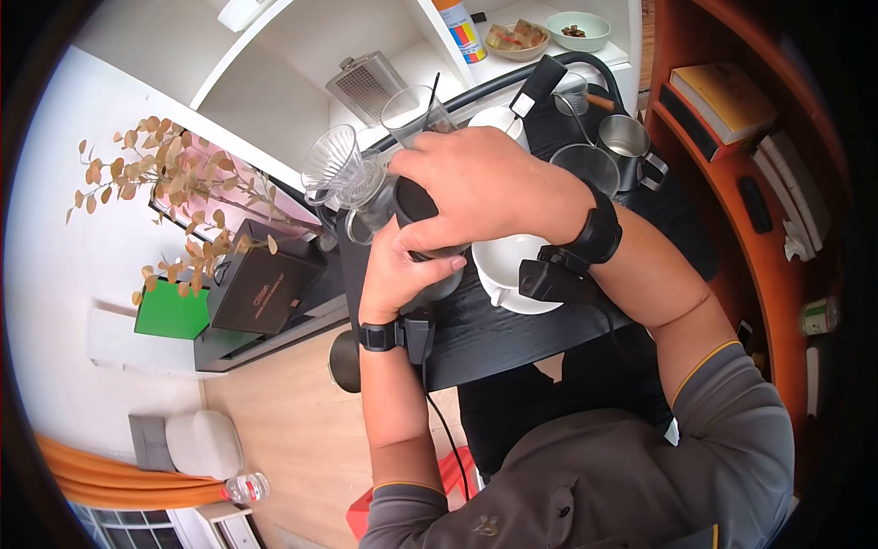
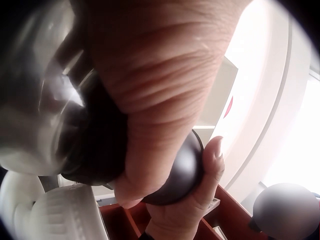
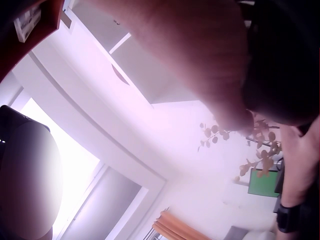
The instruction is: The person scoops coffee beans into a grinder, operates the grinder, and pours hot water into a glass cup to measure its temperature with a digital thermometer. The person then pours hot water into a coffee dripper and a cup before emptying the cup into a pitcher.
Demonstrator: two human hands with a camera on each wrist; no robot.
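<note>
Both hands hold a black cylindrical container (image 1: 416,201) above the table's near left part. Its lower section looks glossy and see-through in the left wrist view. My right hand (image 1: 498,188) grips the container's dark upper part from above, fingers curled over the far side. Lower down, the left hand (image 1: 393,274) wraps its thumb and fingers round the body. In the left wrist view the smooth rounded black end (image 2: 187,172) shows between the two hands. The palms hide much of the container. Beside it stand a fluted glass dripper (image 1: 331,163) and a white cup (image 1: 508,265).
On the black table (image 1: 512,343) stand a steel pitcher (image 1: 624,142), a glass bowl (image 1: 585,166) and a tall glass (image 1: 412,114). White shelves at the back carry a spray can (image 1: 460,32) and small bowls. A dark box (image 1: 265,284) sits at left.
</note>
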